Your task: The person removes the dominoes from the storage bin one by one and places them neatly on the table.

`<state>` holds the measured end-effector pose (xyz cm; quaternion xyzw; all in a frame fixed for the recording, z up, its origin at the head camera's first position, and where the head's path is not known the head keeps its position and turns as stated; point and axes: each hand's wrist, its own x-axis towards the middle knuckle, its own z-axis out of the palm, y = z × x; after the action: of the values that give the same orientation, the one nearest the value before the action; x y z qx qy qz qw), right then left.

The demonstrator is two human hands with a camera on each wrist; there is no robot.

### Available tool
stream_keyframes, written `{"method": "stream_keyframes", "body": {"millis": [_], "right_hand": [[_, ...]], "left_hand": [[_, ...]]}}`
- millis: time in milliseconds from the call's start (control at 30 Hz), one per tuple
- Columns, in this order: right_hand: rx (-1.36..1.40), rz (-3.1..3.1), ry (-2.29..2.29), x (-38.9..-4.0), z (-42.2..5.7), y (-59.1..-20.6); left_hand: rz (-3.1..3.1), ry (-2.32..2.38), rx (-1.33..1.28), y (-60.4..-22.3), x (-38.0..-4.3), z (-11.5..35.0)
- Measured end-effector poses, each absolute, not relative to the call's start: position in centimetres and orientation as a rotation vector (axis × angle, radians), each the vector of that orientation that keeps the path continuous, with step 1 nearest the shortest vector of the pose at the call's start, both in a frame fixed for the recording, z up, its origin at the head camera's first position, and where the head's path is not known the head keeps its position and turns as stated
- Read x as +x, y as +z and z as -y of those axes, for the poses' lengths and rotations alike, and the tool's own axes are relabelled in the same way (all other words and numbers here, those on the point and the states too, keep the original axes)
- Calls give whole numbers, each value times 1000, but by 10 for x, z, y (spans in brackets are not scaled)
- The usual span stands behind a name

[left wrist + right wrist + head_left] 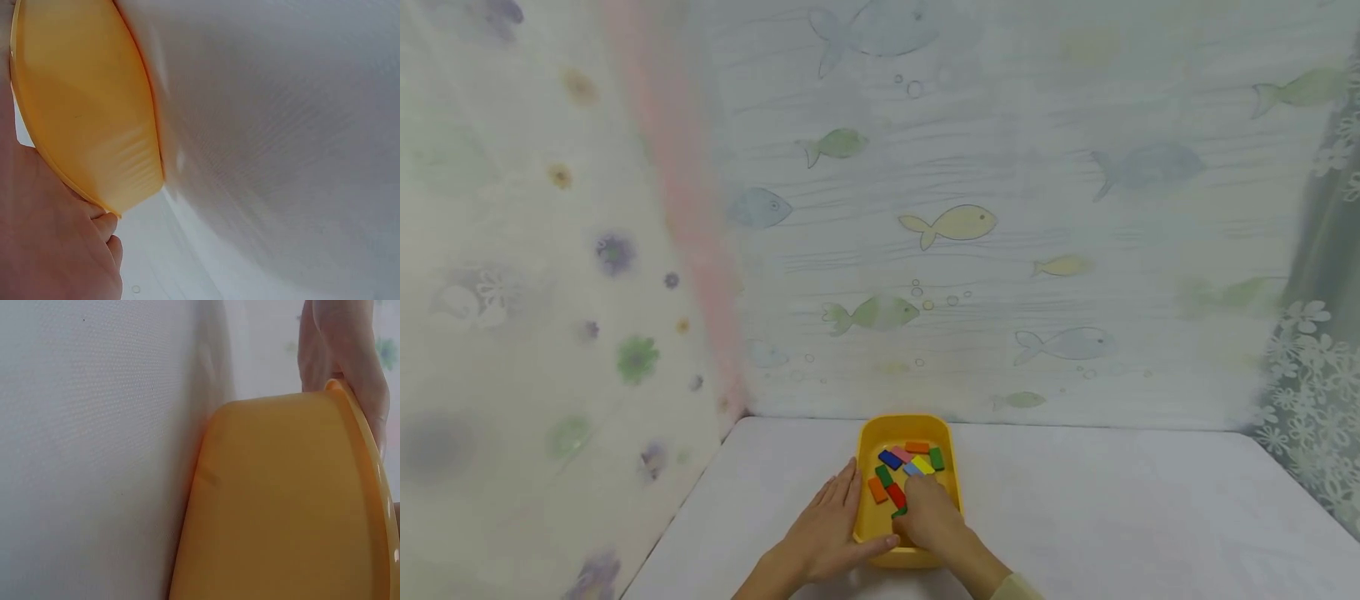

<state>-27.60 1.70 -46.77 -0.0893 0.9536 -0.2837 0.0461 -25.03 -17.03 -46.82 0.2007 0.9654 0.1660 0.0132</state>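
A yellow plastic tray [908, 558] holds several small coloured domino-like blocks. My left hand [826, 533] lies along its left side with straight fingers, its thumb reaching over the near rim; in the left wrist view, the fingertips touch the tray's edge [87, 106]. My right hand [931, 518] reaches down into the tray from the near right, fingers bent and tips hidden. Beside its thumb, a green block [898, 512] shows partly; whether it is pinched, I cannot tell. Red [897, 497], orange [877, 490] and yellow [922, 465] blocks lie close by.
The tray stands on a white-covered table [1112, 508]. Behind it rises a pale curtain with fish drawings [958, 223], and a flower-patterned cloth [637, 360] hangs on the left. A dark blue block [891, 459] lies toward the tray's far end.
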Motion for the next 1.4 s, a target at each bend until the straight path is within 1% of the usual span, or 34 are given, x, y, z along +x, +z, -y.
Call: {"method": "stream_keyframes", "body": {"millis": [500,1000,1133,1400], "right_hand": [[-445,-2866,-895,-275,-27,-463],[-482,-2824,-881,-279,-29,-461],[-566,-2820,-917,-276,-32,-459],[-736,-2699,-1148,-277,-43,-446]], "left_hand": [[-3001,489,610,-466,-251,167],[-2983,506,605,-467,-251,168],[-2979,523,603,-469,-250,168],[-3000,526,602,-471,-251,170]]}}
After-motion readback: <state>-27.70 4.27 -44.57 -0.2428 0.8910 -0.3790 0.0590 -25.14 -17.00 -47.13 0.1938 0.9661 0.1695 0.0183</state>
